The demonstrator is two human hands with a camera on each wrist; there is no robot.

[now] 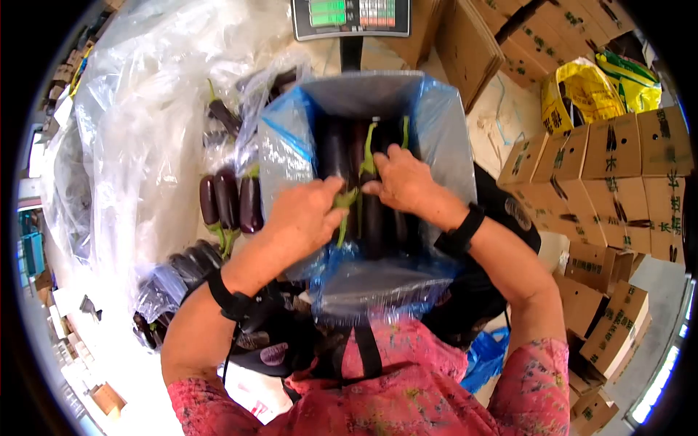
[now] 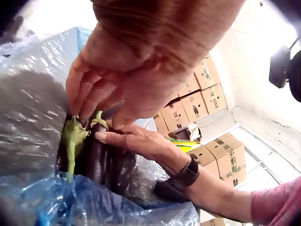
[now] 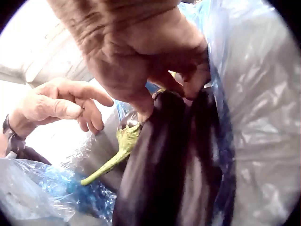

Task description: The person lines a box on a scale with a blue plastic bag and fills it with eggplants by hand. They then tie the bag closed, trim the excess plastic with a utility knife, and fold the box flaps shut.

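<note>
Dark purple eggplants lie lengthwise in a box lined with blue plastic (image 1: 287, 156). My right hand (image 1: 403, 182) grips an eggplant (image 3: 157, 160) near its stem end, thumb on one side and fingers on the other; the fingertips are partly hidden behind it. Its green stem (image 1: 368, 149) points away from me. My left hand (image 1: 309, 211) is over the left part of the box, fingers loosely bent, fingertips right at the green cap (image 2: 74, 132) of another eggplant. That stem points toward me. In the right wrist view, the left hand (image 3: 61, 103) shows spread, relaxed fingers.
A scale display (image 1: 351, 16) stands beyond the box. More eggplants (image 1: 227, 200) lie on the left beside clear plastic sheeting (image 1: 145, 109). Stacked cartons (image 1: 596, 174) and a yellow bag (image 1: 582, 91) are on the right.
</note>
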